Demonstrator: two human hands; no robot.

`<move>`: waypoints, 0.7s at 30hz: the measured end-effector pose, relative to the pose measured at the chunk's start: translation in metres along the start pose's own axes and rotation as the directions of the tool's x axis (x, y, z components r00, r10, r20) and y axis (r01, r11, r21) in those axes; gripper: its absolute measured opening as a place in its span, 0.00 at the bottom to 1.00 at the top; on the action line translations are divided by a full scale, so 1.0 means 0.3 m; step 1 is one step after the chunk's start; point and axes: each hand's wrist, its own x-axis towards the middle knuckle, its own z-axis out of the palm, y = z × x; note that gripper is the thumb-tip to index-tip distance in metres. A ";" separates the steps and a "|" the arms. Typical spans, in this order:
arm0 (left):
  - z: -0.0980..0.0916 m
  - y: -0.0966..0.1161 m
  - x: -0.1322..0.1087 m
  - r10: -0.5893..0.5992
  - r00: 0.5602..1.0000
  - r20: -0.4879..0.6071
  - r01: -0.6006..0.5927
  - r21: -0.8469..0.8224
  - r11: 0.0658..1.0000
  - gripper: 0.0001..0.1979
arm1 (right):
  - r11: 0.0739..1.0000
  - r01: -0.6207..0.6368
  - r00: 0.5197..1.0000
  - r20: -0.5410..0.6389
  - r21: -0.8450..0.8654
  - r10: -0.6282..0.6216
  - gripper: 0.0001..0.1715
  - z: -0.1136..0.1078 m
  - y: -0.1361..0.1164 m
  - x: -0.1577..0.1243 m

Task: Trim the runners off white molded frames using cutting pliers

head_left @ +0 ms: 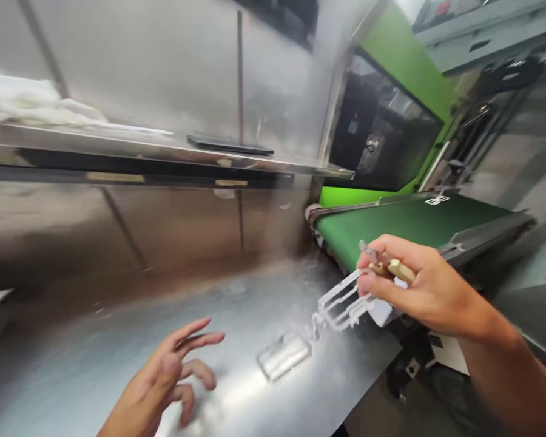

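Moulded white plastic frame angles up from the stainless steel table, its upper end running into my right hand. Its lower end narrows through a thin neck into a clear plastic block, which appears to rest on the steel. Work in hand as seen: frame and tool both at my right hand, over the table's edge.

Right hand closed, fingers wrapped around a tan-handled tool, with a small metal blade showing above my index finger. Frame meets the hand at my fingertips; cannot tell if it is pinched there or only touching.

Left hand open, fingers spread and slightly curled, low over the steel, just beside the clear block but apart from it. Holds nothing. Cannot tell if it touches the table. Hands well apart, 1 either side of the frame.

Beyond the right hand, a green conveyor belt runs along the table's far side, with a green machine housing above it. Left of that, a steel shelf carries a white cloth and a flat black object, too blurred to identify
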 end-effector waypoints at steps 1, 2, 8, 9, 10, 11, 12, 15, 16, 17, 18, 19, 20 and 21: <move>-0.017 0.013 -0.002 0.001 0.999 0.046 0.000 -0.033 0.999 0.54 | 0.997 0.003 0.999 0.049 0.076 -0.006 0.12 0.080 0.001 0.008; -0.036 0.026 -0.006 0.012 0.997 0.077 -0.009 -0.044 0.999 0.54 | 0.991 0.006 0.996 0.087 0.132 -0.017 0.11 0.154 0.010 0.022; -0.115 0.076 -0.035 0.085 0.996 -0.013 -0.086 -0.004 0.996 0.46 | 0.931 -0.012 0.999 0.032 0.365 0.001 0.19 0.466 0.172 0.171; -0.115 0.081 -0.037 0.064 0.998 -0.026 -0.065 -0.017 0.998 0.45 | 0.919 -0.024 0.999 0.032 0.393 0.012 0.21 0.502 0.204 0.193; -0.111 0.084 -0.037 0.040 0.999 -0.035 -0.040 -0.026 0.999 0.44 | 0.911 -0.032 0.999 0.036 0.411 0.019 0.24 0.535 0.233 0.211; -0.103 0.086 -0.035 0.015 0.999 -0.039 -0.016 -0.025 1.000 0.43 | 0.905 -0.041 0.999 0.035 0.424 0.029 0.25 0.566 0.262 0.225; -0.092 0.087 -0.032 -0.006 0.999 -0.045 0.005 -0.016 1.000 0.42 | 0.901 -0.048 0.999 0.028 0.430 0.040 0.27 0.593 0.289 0.235; -0.049 0.082 -0.021 -0.034 0.993 -0.112 0.038 0.032 0.999 0.38 | 0.910 -0.051 0.994 -0.070 0.412 0.087 0.28 0.653 0.368 0.238; -0.036 0.078 -0.017 -0.027 0.987 -0.157 0.034 0.047 0.998 0.37 | 0.915 -0.050 0.988 -0.116 0.400 0.104 0.29 0.666 0.395 0.230; -0.024 0.074 -0.015 -0.015 0.978 -0.209 0.028 0.058 0.998 0.36 | 0.919 -0.054 0.983 -0.143 0.391 0.118 0.29 0.677 0.419 0.217; -0.013 0.070 -0.013 -0.001 0.966 -0.259 0.019 0.067 0.998 0.36 | 0.920 -0.063 0.982 -0.141 0.388 0.127 0.29 0.686 0.441 0.199; -0.003 0.067 -0.012 0.009 0.954 -0.301 0.013 0.073 0.997 0.36 | 0.915 -0.082 0.986 -0.102 0.394 0.132 0.30 0.694 0.458 0.176; 0.006 0.064 -0.013 0.013 0.943 -0.333 0.012 0.075 0.997 0.36 | 0.909 -0.106 0.992 -0.019 0.404 0.124 0.30 0.702 0.470 0.149; 0.015 0.061 -0.014 0.011 0.934 -0.357 0.015 0.071 0.997 0.36 | 0.903 -0.130 0.991 0.092 0.408 0.101 0.30 0.711 0.475 0.122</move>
